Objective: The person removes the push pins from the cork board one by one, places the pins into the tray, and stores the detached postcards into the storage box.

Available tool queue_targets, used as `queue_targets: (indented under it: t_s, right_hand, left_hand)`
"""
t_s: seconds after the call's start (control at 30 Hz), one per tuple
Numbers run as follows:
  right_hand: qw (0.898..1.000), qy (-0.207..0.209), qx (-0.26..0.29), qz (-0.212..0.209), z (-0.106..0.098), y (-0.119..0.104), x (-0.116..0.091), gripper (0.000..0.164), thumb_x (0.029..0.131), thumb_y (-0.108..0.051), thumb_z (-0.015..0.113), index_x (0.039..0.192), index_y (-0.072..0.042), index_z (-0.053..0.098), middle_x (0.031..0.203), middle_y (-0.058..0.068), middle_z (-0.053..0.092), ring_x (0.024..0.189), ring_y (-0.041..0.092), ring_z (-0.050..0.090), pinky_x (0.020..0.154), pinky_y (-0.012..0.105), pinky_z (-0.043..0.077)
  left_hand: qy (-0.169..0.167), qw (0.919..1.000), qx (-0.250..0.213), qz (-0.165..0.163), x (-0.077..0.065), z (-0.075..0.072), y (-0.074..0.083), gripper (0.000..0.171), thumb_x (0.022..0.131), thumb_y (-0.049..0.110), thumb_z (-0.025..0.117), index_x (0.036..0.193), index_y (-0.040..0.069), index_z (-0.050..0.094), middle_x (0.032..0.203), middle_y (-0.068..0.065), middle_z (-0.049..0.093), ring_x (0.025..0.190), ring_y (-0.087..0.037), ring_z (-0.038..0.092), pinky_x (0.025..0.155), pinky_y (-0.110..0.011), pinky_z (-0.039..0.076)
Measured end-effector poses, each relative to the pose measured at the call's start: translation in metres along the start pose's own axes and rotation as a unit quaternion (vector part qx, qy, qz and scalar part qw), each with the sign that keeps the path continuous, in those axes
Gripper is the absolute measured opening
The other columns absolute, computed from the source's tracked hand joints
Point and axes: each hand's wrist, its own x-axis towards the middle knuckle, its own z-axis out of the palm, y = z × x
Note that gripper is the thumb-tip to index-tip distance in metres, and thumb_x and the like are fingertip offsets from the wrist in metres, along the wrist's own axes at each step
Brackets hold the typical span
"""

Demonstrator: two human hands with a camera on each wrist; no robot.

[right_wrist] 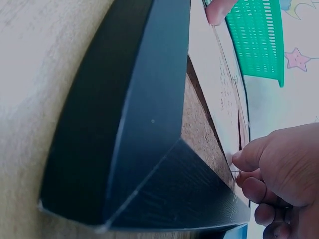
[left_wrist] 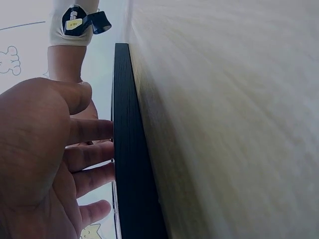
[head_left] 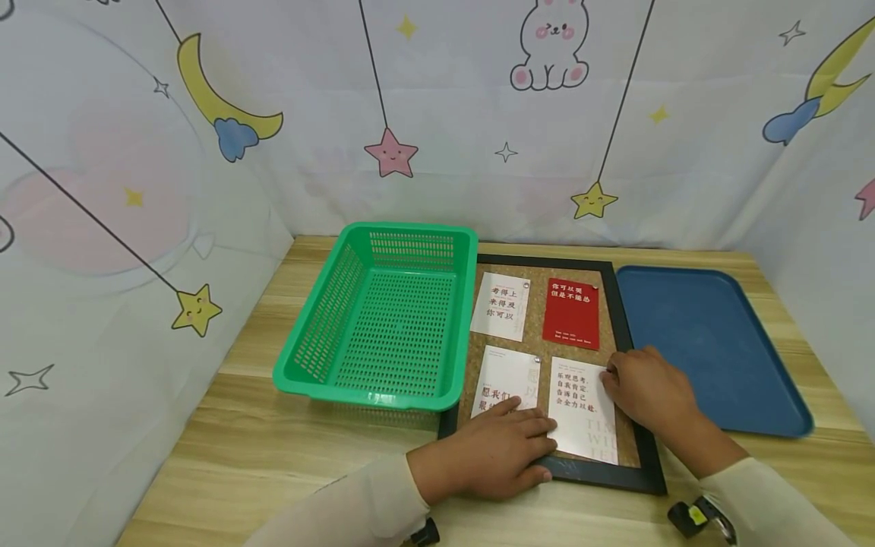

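A cork board (head_left: 537, 308) with a black frame (head_left: 601, 472) lies on the table, bearing three white cards and a red card (head_left: 571, 313). My right hand (head_left: 649, 387) is at the upper right corner of the lower right white card (head_left: 581, 418). Its thumb and index finger pinch a thin metal pin (right_wrist: 234, 171), whose head the fingertips hide. My left hand (head_left: 488, 448) rests palm down over the board's front edge. Its extended fingers lie across the lower left white card (head_left: 506, 370) and reach the lower right card's left edge.
A green plastic basket (head_left: 290, 376) stands left of the board, overlapping its left side in the head view. To the right lies a blue tray (head_left: 711, 349). Small pins hold the upper left white card (head_left: 502, 304) and others. Patterned cloth (head_left: 451, 197) hangs behind the table.
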Motion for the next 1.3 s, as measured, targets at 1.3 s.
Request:
queue_targets:
  t_s: [1.3]
  right_hand:
    - [1.0,-0.011,0.003,0.004,0.0,0.0003,0.0057,0.014,0.09,-0.015,0.07,0.078,-0.01,0.066,0.07,0.001,0.057,0.077,0.026,0.052,0.053,0.039,0.045]
  left_hand:
    - [-0.004,1.0,0.004,-0.006,-0.0004,-0.0002,0.0013,0.048,0.107,0.053,0.042,0.144,0.028,0.059,0.156,0.01,0.045,0.148,-0.01,0.033,0.12,-0.043,0.026]
